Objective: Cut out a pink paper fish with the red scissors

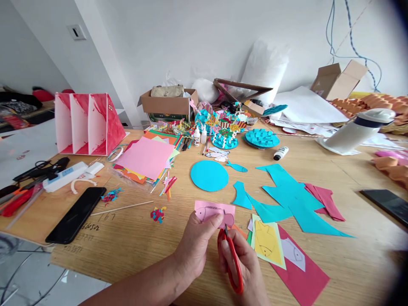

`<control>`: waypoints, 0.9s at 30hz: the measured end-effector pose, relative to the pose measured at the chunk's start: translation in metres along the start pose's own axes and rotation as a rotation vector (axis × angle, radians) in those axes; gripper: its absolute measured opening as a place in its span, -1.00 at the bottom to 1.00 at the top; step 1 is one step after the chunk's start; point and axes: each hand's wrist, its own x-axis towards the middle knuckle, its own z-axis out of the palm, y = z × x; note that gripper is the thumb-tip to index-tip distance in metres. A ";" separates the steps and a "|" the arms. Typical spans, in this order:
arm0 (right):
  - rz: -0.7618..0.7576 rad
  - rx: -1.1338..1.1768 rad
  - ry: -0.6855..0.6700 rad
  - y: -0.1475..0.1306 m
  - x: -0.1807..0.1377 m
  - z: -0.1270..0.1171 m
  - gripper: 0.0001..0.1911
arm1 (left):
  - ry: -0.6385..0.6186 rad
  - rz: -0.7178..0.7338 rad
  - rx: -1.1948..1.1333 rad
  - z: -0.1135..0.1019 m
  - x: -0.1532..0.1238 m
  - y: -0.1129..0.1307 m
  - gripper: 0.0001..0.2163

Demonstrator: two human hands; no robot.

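Note:
My left hand (199, 238) pinches a small piece of pink paper (208, 205) with a fish outline drawn on it. Red-handled scissors (234, 265) are in my right hand (245, 259), fingers through the loops. Their blades meet the lower right part of the pink paper, near the drawn tail. To the right of my right hand lies a yellow paper with a drawn fish (266, 242) on a pale green sheet. A lilac paper fish drawing (295, 254) rests on a dark red sheet (302, 280). Ahead is a blue paper circle (209, 175) beside a small blue paper fish (237, 166).
Blue paper offcuts (287, 195) spread to the right. A stack of coloured paper (145, 157), a black phone (76, 215) and a thin stick (123, 208) lie left. Glue bottles (196, 137), decorated blue discs (261, 138) and a cardboard box (168, 104) stand behind. A white jug (355, 129) is far right.

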 end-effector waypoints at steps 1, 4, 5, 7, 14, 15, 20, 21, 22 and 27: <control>0.000 -0.004 -0.007 0.001 0.000 0.000 -0.63 | -0.004 0.006 0.006 0.000 0.000 0.000 -0.87; -0.004 -0.014 -0.009 0.001 0.000 -0.001 -0.63 | -0.011 0.013 0.019 -0.001 -0.001 -0.001 -0.88; -0.004 -0.017 -0.008 0.001 0.000 -0.001 -0.63 | -0.012 0.010 0.022 -0.001 -0.001 -0.001 -0.88; 0.001 -0.020 -0.010 0.000 0.000 -0.001 -0.62 | -0.011 0.007 0.032 -0.003 -0.001 -0.002 -0.88; 0.024 -0.035 -0.001 -0.002 -0.001 0.000 -0.60 | 0.007 0.086 0.031 -0.007 0.002 -0.003 -0.88; 0.024 -0.036 -0.005 -0.002 -0.001 0.000 -0.60 | 0.006 0.097 0.034 -0.007 0.002 -0.003 -0.88; 0.022 -0.028 -0.022 0.000 0.000 -0.001 -0.61 | 0.013 0.109 0.053 -0.006 0.001 -0.002 -0.88; 0.022 -0.025 -0.030 0.000 0.000 -0.001 -0.61 | 0.019 0.111 0.053 -0.006 0.001 -0.002 -0.88; 0.023 -0.023 -0.035 0.001 0.000 -0.002 -0.61 | 0.027 0.112 0.049 -0.006 0.001 -0.003 -0.88; 0.035 -0.022 -0.045 0.005 0.001 -0.003 -0.61 | 0.045 0.085 0.047 -0.006 0.004 -0.003 -0.85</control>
